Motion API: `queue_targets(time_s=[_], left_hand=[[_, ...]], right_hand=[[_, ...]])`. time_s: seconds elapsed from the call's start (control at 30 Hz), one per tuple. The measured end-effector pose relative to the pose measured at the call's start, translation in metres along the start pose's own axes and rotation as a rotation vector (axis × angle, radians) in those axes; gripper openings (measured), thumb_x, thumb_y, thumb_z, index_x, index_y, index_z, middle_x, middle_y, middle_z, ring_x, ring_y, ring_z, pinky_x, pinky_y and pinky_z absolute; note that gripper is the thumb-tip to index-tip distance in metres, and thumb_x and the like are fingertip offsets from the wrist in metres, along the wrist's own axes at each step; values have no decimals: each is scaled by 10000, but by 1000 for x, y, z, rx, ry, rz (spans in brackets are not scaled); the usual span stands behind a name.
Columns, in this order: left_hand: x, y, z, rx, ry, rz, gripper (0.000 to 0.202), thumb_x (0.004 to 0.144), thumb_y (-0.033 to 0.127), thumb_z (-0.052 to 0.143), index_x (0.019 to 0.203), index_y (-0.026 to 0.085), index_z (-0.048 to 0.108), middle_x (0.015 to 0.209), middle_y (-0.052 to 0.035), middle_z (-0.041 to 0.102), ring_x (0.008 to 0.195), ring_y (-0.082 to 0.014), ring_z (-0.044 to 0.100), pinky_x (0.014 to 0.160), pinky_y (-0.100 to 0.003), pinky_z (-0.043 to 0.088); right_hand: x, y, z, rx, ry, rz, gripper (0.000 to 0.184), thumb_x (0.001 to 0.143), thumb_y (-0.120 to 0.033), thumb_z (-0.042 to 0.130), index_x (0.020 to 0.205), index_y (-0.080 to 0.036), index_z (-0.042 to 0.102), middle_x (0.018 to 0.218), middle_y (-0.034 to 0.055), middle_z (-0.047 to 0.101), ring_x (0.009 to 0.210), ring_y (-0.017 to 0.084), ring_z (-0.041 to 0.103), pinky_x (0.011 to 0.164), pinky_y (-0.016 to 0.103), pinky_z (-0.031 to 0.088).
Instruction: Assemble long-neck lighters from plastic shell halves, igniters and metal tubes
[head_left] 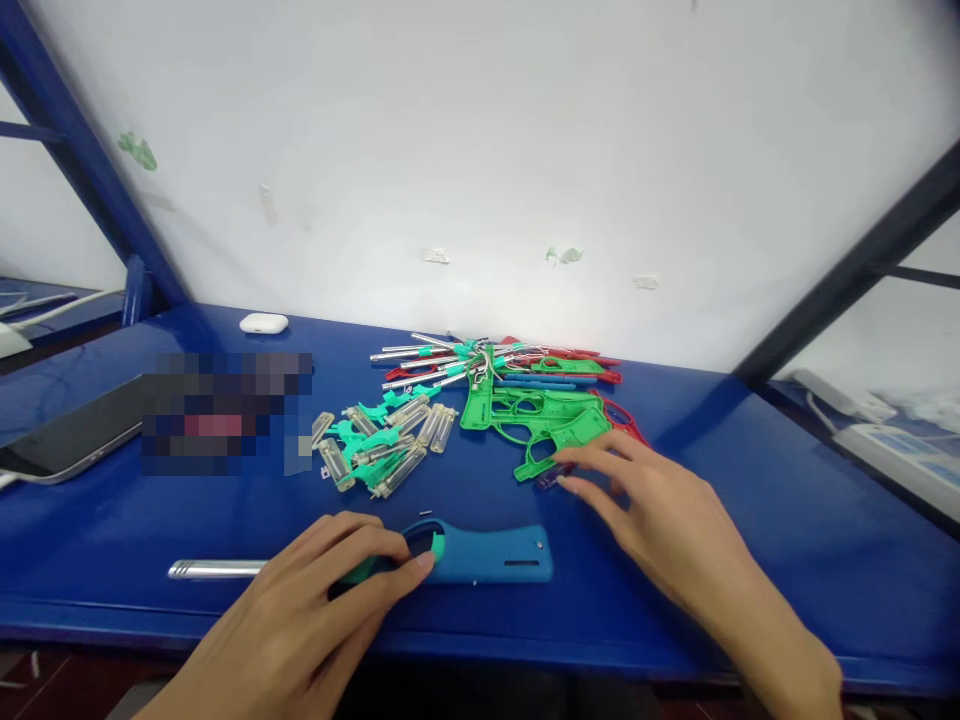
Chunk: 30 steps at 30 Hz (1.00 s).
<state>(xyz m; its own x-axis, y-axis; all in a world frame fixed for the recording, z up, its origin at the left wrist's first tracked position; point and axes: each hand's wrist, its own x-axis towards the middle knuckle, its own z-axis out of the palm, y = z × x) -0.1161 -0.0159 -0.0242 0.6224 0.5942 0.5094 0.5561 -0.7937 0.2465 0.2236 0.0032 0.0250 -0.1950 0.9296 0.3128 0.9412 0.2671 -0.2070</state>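
A blue long-nosed lighter (491, 555) lies along the front of the blue table, its silver tube (217, 569) pointing left and a green trigger (438, 546) in its opening. My left hand (322, 590) is closed over the lighter's middle, fingertips at the trigger, hiding part of the body. At the near end of the green lighter shell halves (570, 430), my right hand (645, 490) reaches down with thumb and forefinger apart. Between or just beside those fingertips is a small purple see-through piece (551, 478); a firm hold on it does not show.
Clear fuel tanks with green parts (382, 445) form a pile left of the shells. Behind lie silver tubes (442, 362) with wires and blue and red shells. A small metal pin (425, 513) lies above the lighter. A white earphone case (264, 324) and a tablet-like device (75, 425) stand left.
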Motion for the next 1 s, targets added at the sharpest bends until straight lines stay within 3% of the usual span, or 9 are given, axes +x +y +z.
queue_targets(time_s=[0.13, 0.33, 0.43, 0.5, 0.57, 0.63, 0.83, 1.0], left_hand=[[1, 2, 0, -13, -23, -13, 514, 1053, 52, 487, 1487, 305, 595, 1279, -32, 681, 1226, -186, 594, 1063, -275, 516], [4, 0, -3, 25, -27, 23, 514, 1040, 56, 511, 1490, 291, 592, 1273, -37, 692, 1213, -193, 621, 1062, -291, 539], [5, 1, -5, 25, -27, 30, 514, 1030, 50, 518, 1476, 290, 608, 1259, -38, 704, 1195, -193, 639, 1053, -296, 551], [6, 2, -5, 13, -10, 19, 503, 1036, 50, 502, 1456, 295, 626, 1238, -42, 715, 1180, -197, 649, 1039, -305, 560], [5, 3, -3, 6, 2, 6, 500, 1045, 59, 489, 1462, 300, 624, 1230, -47, 720, 1178, -205, 651, 1029, -315, 565], [3, 2, -1, 1, 2, -7, 510, 1051, 64, 483, 1486, 302, 605, 1241, -53, 714, 1190, -211, 641, 1025, -320, 564], [1, 0, 1, -13, -25, -1, 539, 1060, 54, 468, 1532, 303, 551, 1256, -53, 705, 1231, -215, 612, 1085, -365, 527], [3, 2, 0, -12, -28, -9, 540, 1050, 48, 468, 1510, 308, 577, 1248, -51, 710, 1209, -215, 630, 1043, -351, 560]], right_hand=[[2, 2, 2, -41, -68, -54, 217, 1039, -256, 611, 1170, -346, 759, 1178, 31, 689, 909, 217, 764, 812, 366, 612], [1, 3, 7, 136, -74, -126, 182, 1070, -272, 552, 1126, -302, 723, 1223, 34, 714, 987, 202, 761, 775, 301, 619], [-2, -4, 3, 263, 61, -93, 126, 1041, -279, 621, 1099, -317, 727, 1118, 3, 781, 975, 208, 766, 824, 314, 618], [-6, -14, -1, 419, 243, -55, 143, 1018, -304, 670, 1147, -326, 729, 1019, 4, 787, 844, 197, 761, 731, 301, 624], [-11, -25, -2, 637, 405, -18, 287, 1021, -311, 669, 1307, -332, 683, 950, 12, 755, 666, 164, 700, 578, 279, 602], [-15, -36, -1, 813, 488, -2, 393, 1049, -291, 625, 1435, -361, 601, 907, -3, 722, 588, 141, 644, 536, 283, 601], [-16, -48, 6, 938, 512, -1, 333, 1073, -242, 582, 1361, -401, 637, 934, -25, 716, 612, 115, 666, 565, 273, 633], [-18, -49, 7, 1054, 507, -45, 334, 1081, -214, 565, 1347, -411, 606, 958, -33, 725, 627, 116, 684, 579, 285, 641]])
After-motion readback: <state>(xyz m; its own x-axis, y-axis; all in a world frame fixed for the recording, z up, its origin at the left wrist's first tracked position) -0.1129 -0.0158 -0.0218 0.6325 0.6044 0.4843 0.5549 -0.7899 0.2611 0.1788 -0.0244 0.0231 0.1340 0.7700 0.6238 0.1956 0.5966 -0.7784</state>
